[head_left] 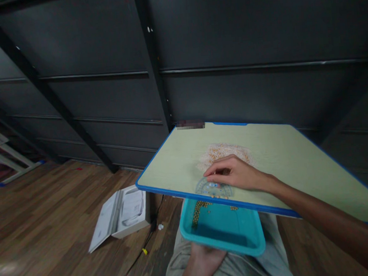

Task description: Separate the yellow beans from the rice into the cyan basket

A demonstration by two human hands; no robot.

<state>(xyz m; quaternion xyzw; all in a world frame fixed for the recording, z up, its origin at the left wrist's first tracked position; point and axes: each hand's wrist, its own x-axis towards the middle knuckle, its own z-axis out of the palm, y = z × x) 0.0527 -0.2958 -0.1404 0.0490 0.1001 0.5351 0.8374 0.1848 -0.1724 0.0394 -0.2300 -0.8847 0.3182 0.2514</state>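
My right hand (233,172) is over the table near its front edge, thumb and fingertips drawn together in a pinch; whatever is between them is too small to make out. Under its fingers lies a clear semicircular protractor (203,188), with a few yellowish beans (219,197) along the table edge beside it. Just behind the hand spreads a pile of white rice-like grains mixed with yellow beans (219,151). My left hand (206,256) grips a teal tray (222,238) from below, its fingers mostly hidden. Several beans (195,215) lie inside the tray, mainly along its left side.
The pale green table (282,156) has a blue rim and stands against a dark panelled wall (258,27). A blurred dark object (190,125) sits at its far left corner. On the wooden floor are an open white box (132,209) and a black cable (152,228).
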